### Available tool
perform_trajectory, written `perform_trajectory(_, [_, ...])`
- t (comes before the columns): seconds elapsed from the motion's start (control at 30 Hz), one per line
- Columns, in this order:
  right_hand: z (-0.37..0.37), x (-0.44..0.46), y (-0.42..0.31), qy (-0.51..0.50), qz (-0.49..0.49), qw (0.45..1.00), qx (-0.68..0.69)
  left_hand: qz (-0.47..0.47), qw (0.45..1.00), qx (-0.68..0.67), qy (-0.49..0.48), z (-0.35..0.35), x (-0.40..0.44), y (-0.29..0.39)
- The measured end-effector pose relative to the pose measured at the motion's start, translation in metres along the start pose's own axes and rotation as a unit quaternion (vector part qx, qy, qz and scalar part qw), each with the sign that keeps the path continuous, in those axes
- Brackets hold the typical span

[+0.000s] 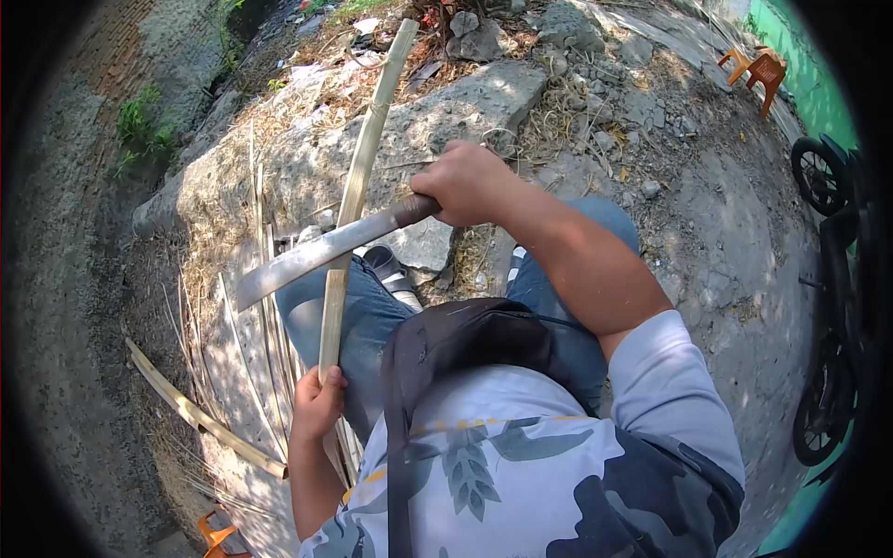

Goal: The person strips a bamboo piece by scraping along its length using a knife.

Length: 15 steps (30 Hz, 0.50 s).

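My right hand [465,184] is closed round the dark handle of a machete [316,253], whose wide blade points left. The blade lies across a long pale bamboo strip [365,153], over my left thigh. Lower down, my left hand [319,402] grips the near end of that strip, its thumb on the front face. From there the strip runs up and slightly right, past the blade, to the top of the view. Where the blade crosses, part of the strip is hidden.
Thin bamboo strips [265,325] lie on the ground at the left, near a curved bamboo piece [205,423]. A concrete slab [465,107] is ahead. Orange chairs [765,76] and a motorcycle [828,316] stand at the right. A black bag [474,344] rests on my lap.
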State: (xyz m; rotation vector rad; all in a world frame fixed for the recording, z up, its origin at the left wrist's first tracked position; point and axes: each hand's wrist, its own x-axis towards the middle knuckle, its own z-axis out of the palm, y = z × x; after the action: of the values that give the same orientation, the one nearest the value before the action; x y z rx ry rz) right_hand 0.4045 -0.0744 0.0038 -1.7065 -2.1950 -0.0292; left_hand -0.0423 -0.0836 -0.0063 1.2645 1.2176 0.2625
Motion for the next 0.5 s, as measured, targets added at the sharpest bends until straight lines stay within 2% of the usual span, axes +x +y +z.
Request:
perform_trajectory(0.03, [-0.001, 0.003, -0.007, -0.001, -0.015, 1.000, -0.005, -0.002, 1.000, 0.004, -0.005, 0.000, 0.000, 0.001])
perform_trajectory(0.13, [0.000, 0.005, 0.012, 0.007, 0.027, 1.000, -0.009, 0.003, 1.000, 0.013, -0.010, -0.002, -0.001, -0.001])
perform_trajectory(0.17, [-0.003, 0.002, 0.022, 0.013, 0.097, 0.995, 0.002, 0.013, 1.000, 0.014, -0.009, -0.002, -0.001, -0.003])
perform_trajectory(0.27, [-0.006, 0.002, 0.039, -0.102, 0.224, 0.964, 0.096, -0.001, 1.000, 0.016, -0.007, 0.000, 0.001, 0.001])
perform_trajectory(0.3, [-0.012, 0.000, 0.026, -0.080, 0.230, 0.969, 0.042, -0.011, 1.000, 0.016, -0.006, 0.002, 0.003, 0.005])
perform_trajectory(0.4, [-0.021, 0.000, 0.012, -0.086, 0.212, 0.974, -0.001, -0.004, 0.999, -0.003, -0.035, -0.004, 0.004, 0.002])
perform_trajectory(0.5, [-0.009, -0.003, 0.014, -0.047, 0.142, 0.989, 0.016, -0.006, 0.999, -0.007, -0.045, -0.009, 0.006, -0.005])
